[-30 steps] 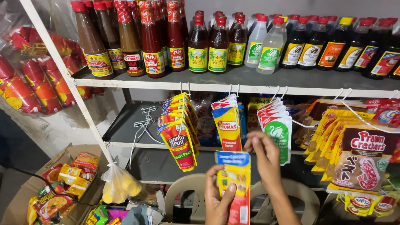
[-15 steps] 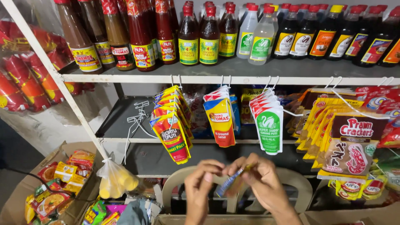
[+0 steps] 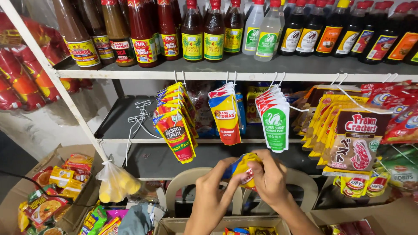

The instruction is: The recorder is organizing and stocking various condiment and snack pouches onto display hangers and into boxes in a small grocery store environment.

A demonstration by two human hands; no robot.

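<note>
Both my hands hold a yellow, blue and red sauce pouch (image 3: 241, 167) low in the middle, below the hanging packs. My left hand (image 3: 219, 181) grips its left side and my right hand (image 3: 270, 177) covers its right side, so much of the pouch is hidden. Just above hang three bunches on wire hooks: red and yellow pouches (image 3: 176, 126), yellow and blue pouches (image 3: 226, 115) like the one I hold, and white and green pouches (image 3: 274, 122).
A white metal shelf (image 3: 244, 74) carries sauce, vinegar and soy bottles (image 3: 204, 32). Cracker bags (image 3: 355, 141) hang at right. A clear bag of yellow balls (image 3: 115, 185) hangs at left. Cardboard boxes of packets (image 3: 48, 191) and a beige plastic chair (image 3: 191, 182) stand below.
The pouch, held upright and flat a second ago, has come down and is now bunched between both hands. The view has tilted slightly downward.
</note>
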